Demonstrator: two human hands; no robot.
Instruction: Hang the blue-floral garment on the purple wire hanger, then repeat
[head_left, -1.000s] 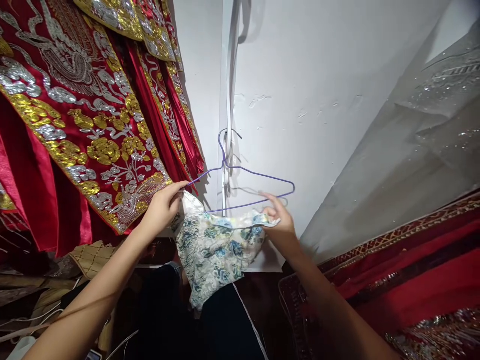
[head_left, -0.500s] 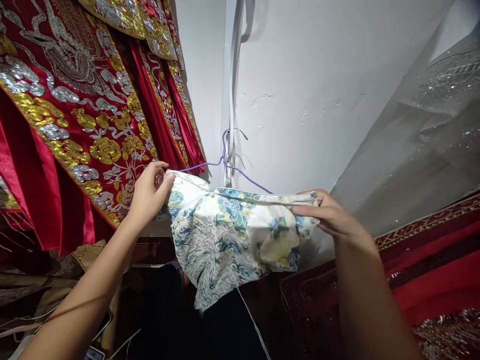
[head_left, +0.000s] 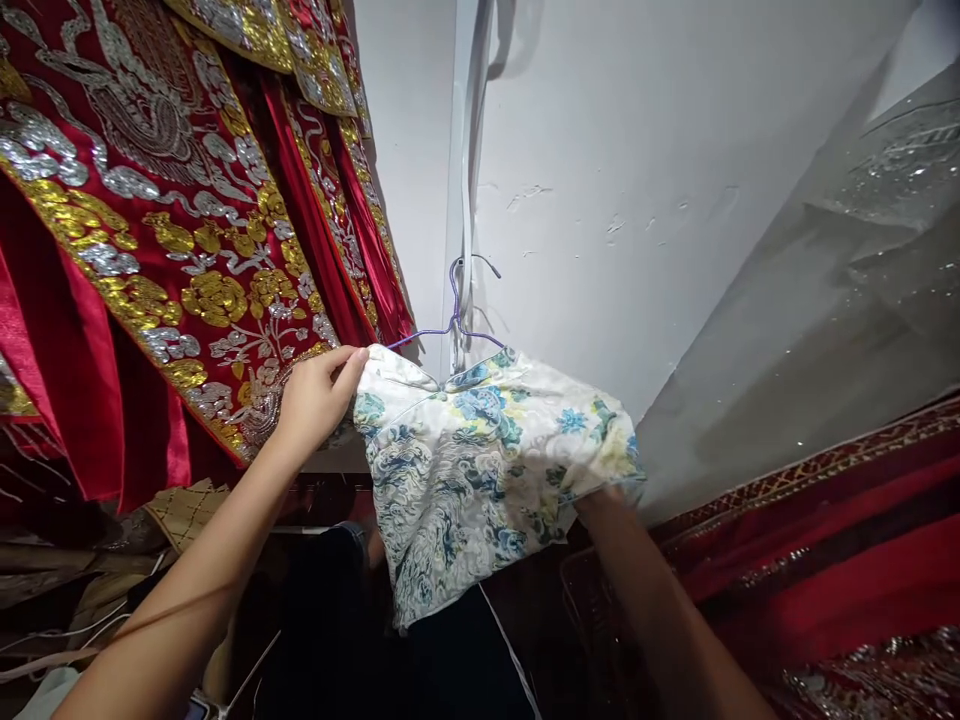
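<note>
A white short-sleeved blouse with blue, green and yellow flowers hangs on a purple wire hanger. The hanger's hook shows above the collar, in front of the wall. My left hand pinches the blouse at its left shoulder, thumb and fingers closed on the cloth. At the other side, my right hand reaches up into the right sleeve opening. Its fingers are hidden by the fabric, so their pose does not show.
Red garments with gold and silver embroidery hang at the left. A white wall with a narrow vertical strip stands behind. Sheer sparkly fabric hangs at the right, with red cloth below it.
My right hand has let go of the blouse's top edge at the right shoulder and moved down into the sleeve. The right shoulder now drapes over the hanger. My left hand has shifted slightly right.
</note>
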